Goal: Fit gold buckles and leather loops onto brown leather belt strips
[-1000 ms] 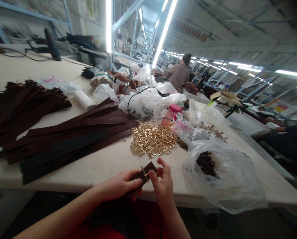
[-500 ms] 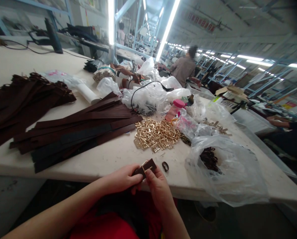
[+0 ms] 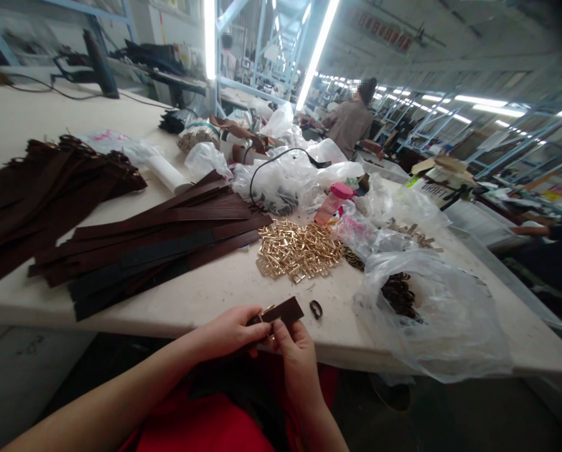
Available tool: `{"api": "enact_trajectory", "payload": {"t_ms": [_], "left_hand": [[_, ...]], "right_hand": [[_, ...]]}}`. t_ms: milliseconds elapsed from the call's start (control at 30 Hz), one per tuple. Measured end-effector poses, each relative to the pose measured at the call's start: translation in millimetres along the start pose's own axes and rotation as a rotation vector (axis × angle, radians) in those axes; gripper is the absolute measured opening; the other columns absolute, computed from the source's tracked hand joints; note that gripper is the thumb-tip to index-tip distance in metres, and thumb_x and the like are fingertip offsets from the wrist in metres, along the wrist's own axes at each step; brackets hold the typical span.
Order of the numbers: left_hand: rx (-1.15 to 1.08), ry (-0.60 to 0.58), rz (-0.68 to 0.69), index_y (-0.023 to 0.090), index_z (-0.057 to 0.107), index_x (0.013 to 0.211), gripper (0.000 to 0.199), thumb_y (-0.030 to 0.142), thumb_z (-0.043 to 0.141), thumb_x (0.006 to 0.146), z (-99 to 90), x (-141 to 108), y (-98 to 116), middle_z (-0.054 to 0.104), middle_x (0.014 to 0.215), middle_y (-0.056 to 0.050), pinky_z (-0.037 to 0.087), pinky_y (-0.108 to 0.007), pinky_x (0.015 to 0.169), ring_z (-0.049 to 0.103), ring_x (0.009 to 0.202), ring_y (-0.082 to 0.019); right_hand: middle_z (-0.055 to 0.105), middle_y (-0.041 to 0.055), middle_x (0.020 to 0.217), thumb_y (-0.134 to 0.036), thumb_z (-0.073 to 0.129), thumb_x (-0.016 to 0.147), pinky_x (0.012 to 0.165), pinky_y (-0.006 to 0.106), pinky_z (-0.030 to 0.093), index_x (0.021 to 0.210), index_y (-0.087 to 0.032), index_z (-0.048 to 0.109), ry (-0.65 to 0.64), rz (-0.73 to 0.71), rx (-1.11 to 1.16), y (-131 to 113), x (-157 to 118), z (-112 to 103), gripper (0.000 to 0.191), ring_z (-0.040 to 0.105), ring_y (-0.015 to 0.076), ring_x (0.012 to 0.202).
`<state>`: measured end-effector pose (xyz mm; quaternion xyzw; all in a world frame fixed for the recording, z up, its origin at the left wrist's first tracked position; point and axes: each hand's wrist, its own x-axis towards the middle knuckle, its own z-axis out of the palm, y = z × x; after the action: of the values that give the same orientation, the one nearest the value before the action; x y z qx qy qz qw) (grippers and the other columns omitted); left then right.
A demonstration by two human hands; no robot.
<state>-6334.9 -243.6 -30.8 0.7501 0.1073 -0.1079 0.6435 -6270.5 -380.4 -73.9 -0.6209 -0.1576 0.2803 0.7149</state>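
Observation:
Both my hands meet at the table's front edge around a dark brown leather strap [image 3: 290, 310] with a gold buckle [image 3: 267, 312] on it. My left hand [image 3: 243, 326] pinches the strap and buckle from the left side. Thumb and fingers of my right hand [image 3: 294, 345] close on the strap just below its flat end. Part of the buckle is hidden by my fingers. A small dark strap loop [image 3: 316, 309] lies on the table to the right of my hands. Beyond them is a heap of gold buckles [image 3: 299, 251].
Dark leather straps [image 3: 167, 232] lie in piles at the left. A clear plastic bag [image 3: 454, 320] holding dark loops stands at the right. Behind the buckles are a pink-lidded jar [image 3: 332, 204] and crumpled plastic bags [image 3: 285, 179]. A co-worker [image 3: 351, 122] is farther back.
The strap's end sticks out farther beyond the buckle to the upper right. My right hand has shifted slightly left and down along it, and the buckle now sits nearer my left fingers.

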Motion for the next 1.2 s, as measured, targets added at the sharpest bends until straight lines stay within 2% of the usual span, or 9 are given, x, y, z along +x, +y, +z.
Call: {"api": "enact_trajectory", "payload": {"t_ms": [133,333,433,567,767,933,1067,1133,1200], "left_hand": [[-0.049,-0.008,-0.041,0.013,0.055,0.084,0.03,0.043,0.05,0.079,-0.6,2.3,-1.7,0.061,0.08,-0.003,0.045,-0.022,0.056,0.055,0.063,-0.013],[0.007,0.074,-0.065,0.014,0.053,0.075,0.027,0.041,0.048,0.077,10.2,3.9,-5.1,0.056,0.069,0.0,0.042,-0.02,0.05,0.053,0.056,-0.012],[0.097,0.126,-0.051,0.015,0.052,0.076,0.024,0.039,0.046,0.078,15.3,2.0,-3.6,0.057,0.068,0.0,0.04,-0.02,0.048,0.053,0.054,-0.012],[0.056,0.068,-0.076,0.016,0.052,0.075,0.024,0.04,0.051,0.075,14.7,1.0,2.5,0.057,0.064,0.002,0.039,-0.02,0.049,0.052,0.053,-0.011],[0.099,0.124,-0.13,0.016,0.052,0.07,0.03,0.046,0.054,0.071,10.2,13.9,-7.4,0.055,0.059,0.002,0.035,-0.021,0.048,0.05,0.053,-0.013],[0.308,0.329,-0.115,0.015,0.052,0.081,0.033,0.044,0.06,0.066,7.8,26.5,-15.4,0.052,0.061,0.003,0.033,-0.022,0.052,0.048,0.059,-0.014],[0.125,0.094,-0.043,0.018,0.051,0.105,0.039,0.039,0.054,0.073,5.5,27.9,-9.7,0.057,0.069,0.004,0.038,-0.021,0.058,0.052,0.063,-0.014],[0.109,0.073,-0.06,0.017,0.057,0.094,0.03,0.04,0.053,0.075,4.5,28.5,-6.4,0.059,0.071,0.003,0.038,-0.021,0.06,0.053,0.065,-0.014],[0.151,0.144,-0.073,0.017,0.059,0.084,0.027,0.041,0.053,0.074,4.3,29.9,-4.3,0.06,0.069,0.002,0.038,-0.022,0.06,0.053,0.066,-0.015]], "right_hand": [[0.055,-0.0001,0.058,-0.047,0.042,0.086,0.052,0.024,0.042,0.076,-0.016,0.058,0.031,-0.029,-0.114,-0.5,-0.8,-5.0,0.036,0.05,0.0124,0.053],[0.056,0.0029,0.078,-0.032,0.056,0.08,0.066,0.028,0.046,0.079,-0.019,0.063,0.192,-0.483,-0.462,5.8,-3.1,-10.7,0.015,0.054,0.0159,0.072],[0.059,0.002,0.077,-0.033,0.059,0.078,0.066,0.028,0.046,0.082,-0.019,0.06,0.112,-0.315,-0.304,7.8,0.4,-12.4,0.014,0.056,0.0163,0.071],[0.065,0.0043,0.089,-0.036,0.058,0.079,0.073,0.032,0.048,0.097,-0.018,0.055,-0.052,-0.036,0.004,6.7,5.6,-13.9,0.025,0.061,0.0195,0.081],[0.061,0.004,0.082,-0.028,0.049,0.085,0.07,0.03,0.043,0.09,-0.02,0.058,0.008,-0.339,-0.351,6.6,1.4,-17.1,0.013,0.057,0.0183,0.077],[0.059,0.0051,0.087,-0.026,0.043,0.088,0.07,0.029,0.042,0.096,-0.02,0.055,-0.109,-0.324,-0.417,4.2,-0.9,-17.7,0.016,0.055,0.0182,0.079],[0.059,0.0045,0.087,-0.03,0.045,0.087,0.071,0.029,0.041,0.099,-0.02,0.056,-0.251,-0.335,-0.496,-1.0,12.1,-43.8,0.019,0.055,0.0179,0.079],[0.058,0.0036,0.082,-0.033,0.047,0.085,0.068,0.029,0.04,0.094,-0.02,0.058,-0.126,-0.371,-0.6,-1.9,29.0,-67.5,0.019,0.053,0.0178,0.075],[0.055,0.0043,0.081,-0.032,0.053,0.081,0.068,0.03,0.039,0.086,-0.02,0.06,0.143,-0.386,-0.777,-0.2,50.4,-90.8,0.015,0.051,0.0184,0.073]]}}
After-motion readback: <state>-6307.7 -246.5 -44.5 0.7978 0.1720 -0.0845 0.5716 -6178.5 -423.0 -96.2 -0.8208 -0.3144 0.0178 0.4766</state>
